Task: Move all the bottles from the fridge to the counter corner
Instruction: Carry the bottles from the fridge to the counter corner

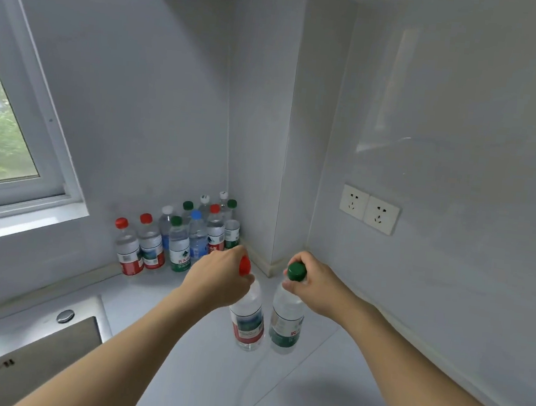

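Observation:
My left hand (220, 276) grips the neck of a clear water bottle with a red cap and red label (246, 322). My right hand (313, 282) grips the neck of a clear bottle with a green cap and green label (285, 322). Both bottles hang upright side by side just above or on the pale counter (274, 393); I cannot tell whether they touch it. Behind them, several more bottles (178, 240) with red, green, blue and white caps stand packed in the counter corner against the wall.
A steel sink (25, 362) with a round fitting lies at the lower left. A window (2, 131) sits above it. Two wall sockets (369, 209) are on the right wall. A wall column (286, 139) juts out beside the corner.

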The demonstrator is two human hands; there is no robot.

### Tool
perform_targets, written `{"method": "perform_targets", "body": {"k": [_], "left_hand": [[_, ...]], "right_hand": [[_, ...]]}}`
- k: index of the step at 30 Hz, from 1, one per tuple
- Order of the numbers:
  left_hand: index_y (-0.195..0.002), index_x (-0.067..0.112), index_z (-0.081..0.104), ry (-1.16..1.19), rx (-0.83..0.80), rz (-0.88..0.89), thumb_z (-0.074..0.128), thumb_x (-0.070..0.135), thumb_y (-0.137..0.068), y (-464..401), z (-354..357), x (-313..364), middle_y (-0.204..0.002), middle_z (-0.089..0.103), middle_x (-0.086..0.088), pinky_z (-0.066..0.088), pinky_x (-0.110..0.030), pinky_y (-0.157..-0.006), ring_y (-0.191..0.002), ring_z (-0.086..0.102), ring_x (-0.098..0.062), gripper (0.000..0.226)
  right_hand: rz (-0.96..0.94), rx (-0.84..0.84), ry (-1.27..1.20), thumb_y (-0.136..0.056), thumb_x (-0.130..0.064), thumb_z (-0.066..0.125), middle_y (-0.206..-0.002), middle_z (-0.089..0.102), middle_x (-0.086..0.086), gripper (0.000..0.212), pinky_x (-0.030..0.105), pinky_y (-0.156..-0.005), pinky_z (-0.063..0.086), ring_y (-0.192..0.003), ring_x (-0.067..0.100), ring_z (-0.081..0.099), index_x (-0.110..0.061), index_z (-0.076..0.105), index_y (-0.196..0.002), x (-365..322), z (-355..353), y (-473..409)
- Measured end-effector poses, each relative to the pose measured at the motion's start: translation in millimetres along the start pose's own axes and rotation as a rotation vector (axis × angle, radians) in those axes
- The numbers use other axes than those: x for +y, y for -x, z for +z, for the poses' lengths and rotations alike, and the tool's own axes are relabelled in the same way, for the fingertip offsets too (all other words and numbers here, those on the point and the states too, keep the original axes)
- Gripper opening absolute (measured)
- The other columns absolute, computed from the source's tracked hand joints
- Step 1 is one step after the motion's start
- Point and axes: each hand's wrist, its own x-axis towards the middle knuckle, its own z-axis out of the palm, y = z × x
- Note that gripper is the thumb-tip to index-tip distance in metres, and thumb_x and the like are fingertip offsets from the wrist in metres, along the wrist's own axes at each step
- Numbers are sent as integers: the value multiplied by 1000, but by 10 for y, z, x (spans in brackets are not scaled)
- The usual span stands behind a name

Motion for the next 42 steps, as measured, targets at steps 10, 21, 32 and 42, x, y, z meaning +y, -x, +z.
{"method": "perform_targets", "body": {"k": [10,21,32,42], "left_hand": [[-109,23,49,-23,7,-87,58,38,-90,-715,-87,-1141,-93,62,3,54,-32,-72,-81,59,-18,26],[-96,23,45,-70,35,-246,54,36,-90,-1038,-217,-2563,-86,58,1,39,-28,-60,-72,53,-21,16],[-101,25,44,-83,-51,-272,54,34,-89,-1335,8,-3399,-91,64,-1,53,-36,-69,-78,58,-26,18],[-101,17,41,-175,-74,-144,50,30,-93,-1593,206,-3616,-88,62,-6,37,-34,-58,-76,55,-30,18]], "right_hand": [[-15,-116,35,-85,-35,65,-107,61,-3,23,39,-85,51,-96,20,59,-34,45,-97,-435,679,-1185],[-95,-267,162,-87,-34,62,-93,56,-3,23,32,-67,44,-74,15,51,-29,44,-100,-1000,1730,-2294],[-112,-301,200,-88,-32,63,-89,56,-5,25,29,-61,42,-74,14,53,-30,42,-101,-1283,2510,-3014],[-136,-195,217,-90,-28,62,-103,57,1,30,38,-80,48,-92,24,55,-24,45,-114,-1290,2750,-3334]]}}
